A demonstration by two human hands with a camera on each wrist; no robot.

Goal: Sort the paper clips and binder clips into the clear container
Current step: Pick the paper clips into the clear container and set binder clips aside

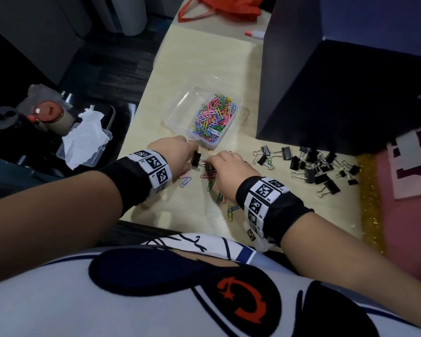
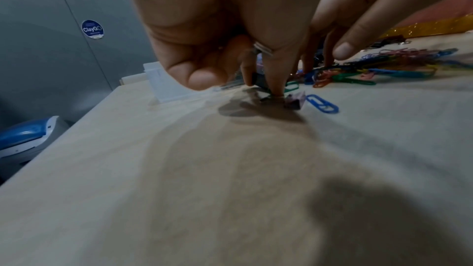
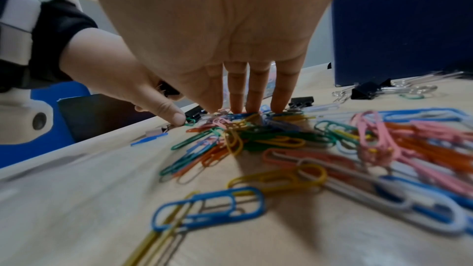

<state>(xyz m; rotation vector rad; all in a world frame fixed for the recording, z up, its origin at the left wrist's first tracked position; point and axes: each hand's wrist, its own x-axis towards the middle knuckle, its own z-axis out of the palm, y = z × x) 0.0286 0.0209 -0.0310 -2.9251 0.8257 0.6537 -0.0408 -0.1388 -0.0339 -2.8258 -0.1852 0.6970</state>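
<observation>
left hand [image 1: 174, 152] pinches a black metal binder clip [image 1: 195, 158] aside; right hand [image 1: 231, 170], grip flat, rakes loose coloured wire paper clips [image 3: 268, 135] together.

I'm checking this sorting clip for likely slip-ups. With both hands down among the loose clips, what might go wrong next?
1. The left hand pinches a black binder clip beside the clear container, whose one filled side holds only paper clips; it may land among them.
2. The right hand fingers press a tangled paper clip heap; linked clips may drag along and scatter.
</observation>
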